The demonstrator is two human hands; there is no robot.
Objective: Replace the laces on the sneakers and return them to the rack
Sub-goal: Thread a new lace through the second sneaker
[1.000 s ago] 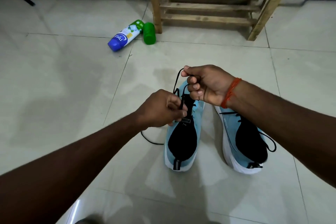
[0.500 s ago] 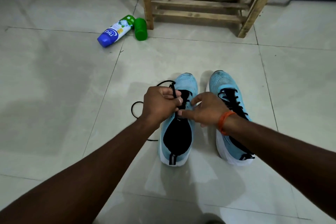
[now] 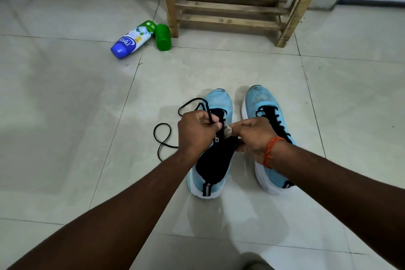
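Observation:
Two light-blue sneakers with black tongues stand side by side on the tiled floor, toes away from me. Over the left sneaker (image 3: 213,160) my left hand (image 3: 197,131) pinches a black lace (image 3: 162,138), whose slack loops onto the floor to the left. My right hand (image 3: 254,136) grips the left sneaker's tongue edge from the right. The right sneaker (image 3: 263,107) is laced in black, its rear half hidden under my right forearm. The wooden rack (image 3: 230,4) stands against the wall beyond the shoes.
A blue-and-white spray can (image 3: 131,39) with a green top lies on the floor left of the rack's leg. Its loose green cap (image 3: 163,37) lies beside it. A dark foot or object (image 3: 256,263) shows at the bottom edge.
My right hand came down from holding the lace up above the shoe to the left sneaker's tongue. The left hand kept its hold on the lace, and the slack dropped onto the floor.

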